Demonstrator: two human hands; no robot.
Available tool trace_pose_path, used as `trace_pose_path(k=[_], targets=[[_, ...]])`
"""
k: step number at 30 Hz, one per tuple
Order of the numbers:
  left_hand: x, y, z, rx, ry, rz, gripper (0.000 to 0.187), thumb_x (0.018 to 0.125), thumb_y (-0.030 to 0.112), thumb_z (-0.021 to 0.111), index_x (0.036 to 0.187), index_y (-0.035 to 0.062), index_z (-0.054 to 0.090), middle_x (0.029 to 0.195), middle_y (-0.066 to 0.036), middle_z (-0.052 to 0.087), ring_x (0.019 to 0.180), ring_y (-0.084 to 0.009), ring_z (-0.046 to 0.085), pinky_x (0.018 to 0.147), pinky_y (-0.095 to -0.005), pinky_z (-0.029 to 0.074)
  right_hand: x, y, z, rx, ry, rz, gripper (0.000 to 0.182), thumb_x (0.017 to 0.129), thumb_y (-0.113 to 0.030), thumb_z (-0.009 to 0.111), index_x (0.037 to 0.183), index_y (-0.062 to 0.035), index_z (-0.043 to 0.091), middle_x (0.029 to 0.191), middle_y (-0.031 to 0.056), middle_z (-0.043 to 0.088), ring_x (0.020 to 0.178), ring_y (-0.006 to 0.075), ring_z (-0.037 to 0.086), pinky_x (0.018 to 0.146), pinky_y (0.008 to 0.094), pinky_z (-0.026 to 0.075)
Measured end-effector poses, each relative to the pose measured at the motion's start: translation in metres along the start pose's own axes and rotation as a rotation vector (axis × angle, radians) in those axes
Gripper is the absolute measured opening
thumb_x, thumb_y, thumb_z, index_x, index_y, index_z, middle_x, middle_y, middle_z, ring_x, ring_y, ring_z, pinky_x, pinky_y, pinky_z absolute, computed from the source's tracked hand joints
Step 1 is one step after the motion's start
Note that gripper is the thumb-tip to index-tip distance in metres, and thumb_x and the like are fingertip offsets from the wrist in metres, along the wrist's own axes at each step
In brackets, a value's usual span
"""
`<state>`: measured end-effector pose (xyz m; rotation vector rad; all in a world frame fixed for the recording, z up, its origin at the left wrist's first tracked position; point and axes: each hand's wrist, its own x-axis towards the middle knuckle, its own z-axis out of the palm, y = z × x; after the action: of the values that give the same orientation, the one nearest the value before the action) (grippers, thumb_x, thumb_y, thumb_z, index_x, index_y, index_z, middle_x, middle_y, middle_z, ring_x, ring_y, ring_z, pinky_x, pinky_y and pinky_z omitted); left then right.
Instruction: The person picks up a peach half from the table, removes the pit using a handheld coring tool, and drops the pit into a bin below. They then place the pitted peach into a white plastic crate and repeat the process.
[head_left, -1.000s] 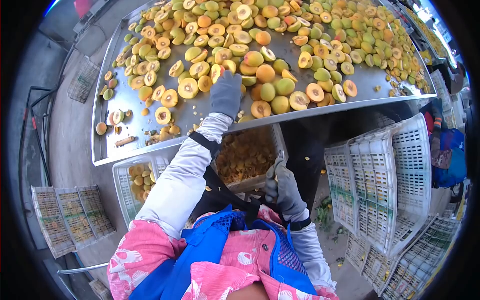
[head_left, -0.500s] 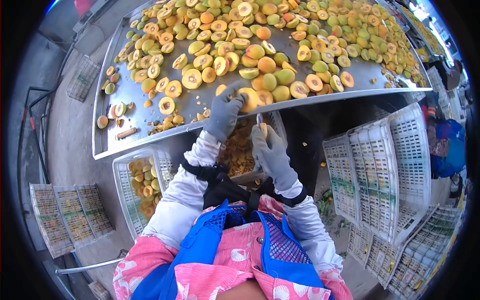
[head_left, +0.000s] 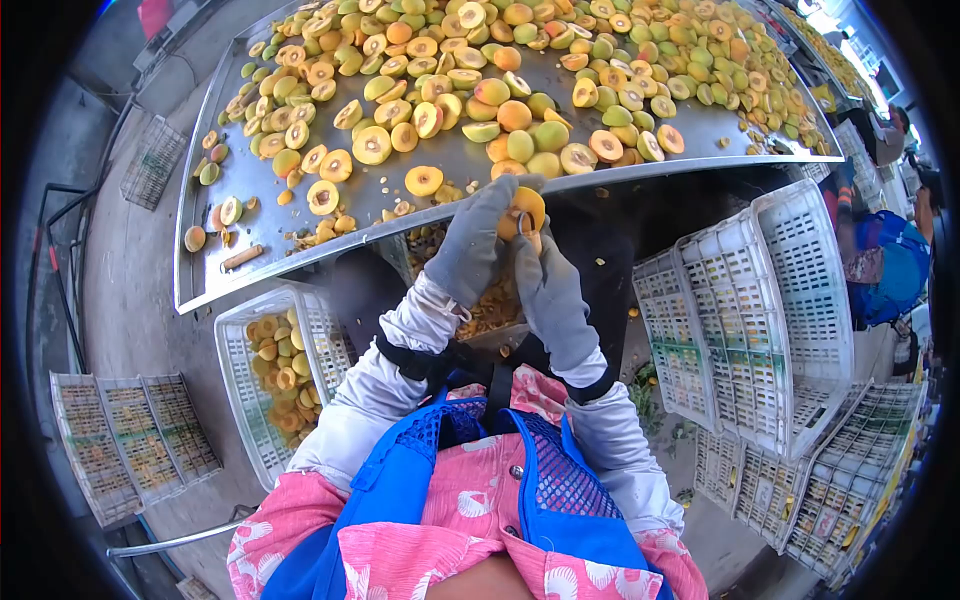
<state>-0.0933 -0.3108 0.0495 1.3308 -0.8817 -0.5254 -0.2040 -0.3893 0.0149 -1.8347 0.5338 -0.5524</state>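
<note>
Gloved in grey, my left hand point(head_left: 472, 245) is closed around a yellow peach half point(head_left: 530, 203) just past the table's near edge. Against its cut face is the curved metal end of a pitting tool point(head_left: 523, 224), gripped by my right hand point(head_left: 552, 300), also in a grey glove. The tool's handle is mostly hidden by my fingers. Beyond my hands, the metal table point(head_left: 290, 240) carries many cut peaches point(head_left: 372, 145), some with brown pit centres showing. A single peach half point(head_left: 424, 181) lies close to my left hand.
Below my hands stands a container of fruit scraps point(head_left: 495, 312). A white crate point(head_left: 255, 385) of peach halves is at its left. Stacked white crates point(head_left: 715, 310) rise at the right, with a person in blue point(head_left: 890, 265) behind. A brown wooden handle point(head_left: 242, 257) lies on the table's left corner.
My left hand has drawn the peach half off the table edge toward me. My right hand has risen, bringing the pitting tool to the fruit. The view has shifted slightly.
</note>
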Motion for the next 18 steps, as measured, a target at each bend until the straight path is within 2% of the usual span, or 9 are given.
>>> trace_pose_path(k=[1, 3, 4, 6, 10, 13, 15, 16, 18], targets=[[-0.001, -0.003, 0.001, -0.001, -0.001, -0.003, 0.034, 0.098, 0.016, 0.053, 0.127, -0.0007, 0.05, 0.119, -0.014, 0.06, 0.104, -0.0175, 0.06, 0.091, -0.0344, 0.05, -0.002, 0.002, 0.0, 0.0, 0.001, 0.003, 0.028, 0.098, -0.026, 0.054, 0.096, 0.0011, 0.057, 0.073, 0.0226, 0.061, 0.065, 0.0405, 0.059, 0.058, 0.042, 0.045], [0.0, -0.01, 0.004, -0.459, 0.012, -0.146, 0.035, 0.099, 0.026, 0.052, 0.123, 0.0009, 0.053, 0.113, -0.015, 0.062, 0.099, -0.0182, 0.062, 0.087, -0.0335, 0.052, -0.004, 0.006, 0.003, 0.115, 0.006, 0.005, 0.031, 0.099, -0.028, 0.052, 0.099, 0.0022, 0.057, 0.077, 0.0249, 0.063, 0.073, 0.0454, 0.06, 0.062, 0.0434, 0.046], [0.002, -0.004, 0.008, -0.458, 0.011, -0.147, 0.035, 0.099, 0.026, 0.052, 0.123, 0.0009, 0.053, 0.113, -0.015, 0.062, 0.099, -0.0182, 0.062, 0.087, -0.0335, 0.052, -0.004, 0.005, 0.004, 0.116, 0.007, 0.006, 0.031, 0.099, -0.028, 0.052, 0.099, 0.0022, 0.057, 0.077, 0.0249, 0.063, 0.073, 0.0454, 0.06, 0.062, 0.0434, 0.046], [0.008, 0.012, 0.019, -0.765, 0.184, -0.311, 0.036, 0.101, 0.029, 0.046, 0.103, -0.0037, 0.061, 0.098, -0.013, 0.065, 0.086, -0.0184, 0.063, 0.08, -0.0301, 0.053, -0.005, 0.0, 0.007, 0.121, 0.037, 0.007, 0.032, 0.1, -0.029, 0.05, 0.102, 0.0023, 0.058, 0.076, 0.0243, 0.062, 0.071, 0.042, 0.061, 0.062, 0.042, 0.046], [0.011, 0.01, 0.026, -0.641, 0.218, -0.285, 0.035, 0.102, 0.029, 0.047, 0.1, -0.0031, 0.062, 0.093, -0.012, 0.067, 0.082, -0.0179, 0.064, 0.076, -0.0319, 0.054, -0.006, -0.012, 0.011, 0.157, 0.087, -0.05, 0.034, 0.1, -0.031, 0.049, 0.102, 0.0021, 0.058, 0.075, 0.0246, 0.062, 0.069, 0.0394, 0.061, 0.062, 0.0413, 0.046], [0.009, 0.012, 0.028, -0.552, 0.283, -0.265, 0.034, 0.101, 0.028, 0.049, 0.098, -0.002, 0.063, 0.089, -0.01, 0.067, 0.077, -0.0169, 0.064, 0.073, -0.0318, 0.055, -0.007, -0.018, 0.009, 0.169, 0.07, -0.037, 0.037, 0.1, -0.033, 0.049, 0.105, 0.0022, 0.059, 0.073, 0.0203, 0.063, 0.067, 0.0323, 0.062, 0.063, 0.0387, 0.047], [0.008, 0.006, 0.028, -0.439, 0.311, -0.26, 0.035, 0.101, 0.03, 0.05, 0.095, -0.0014, 0.064, 0.089, -0.01, 0.067, 0.076, -0.0167, 0.064, 0.071, -0.0318, 0.055, -0.009, -0.024, 0.003, 0.279, -0.108, 0.365, 0.04, 0.101, -0.04, 0.048, 0.097, -0.0013, 0.057, 0.063, 0.0083, 0.056, 0.053, 0.0216, 0.055, 0.051, 0.0351, 0.044], [0.008, 0.002, 0.027, -0.44, 0.312, -0.262, 0.035, 0.101, 0.03, 0.05, 0.095, -0.0014, 0.064, 0.089, -0.01, 0.067, 0.076, -0.0167, 0.064, 0.071, -0.0318, 0.055, -0.009, -0.031, -0.003, 0.278, -0.109, 0.367, 0.04, 0.101, -0.04, 0.048, 0.097, -0.0013, 0.057, 0.063, 0.0083, 0.056, 0.053, 0.0216, 0.055, 0.051, 0.0351, 0.044], [0.007, -0.005, 0.022, -0.477, 0.176, -0.19, 0.038, 0.101, 0.032, 0.049, 0.092, -0.0015, 0.064, 0.088, -0.01, 0.067, 0.076, -0.017, 0.064, 0.071, -0.0311, 0.054, -0.008, -0.048, -0.018, 0.752, -0.421, 0.808, 0.043, 0.1, -0.05, 0.042, 0.088, -0.0095, 0.05, 0.056, -0.0032, 0.04, 0.041, 0.0092, 0.036, 0.038, 0.0289, 0.031]])
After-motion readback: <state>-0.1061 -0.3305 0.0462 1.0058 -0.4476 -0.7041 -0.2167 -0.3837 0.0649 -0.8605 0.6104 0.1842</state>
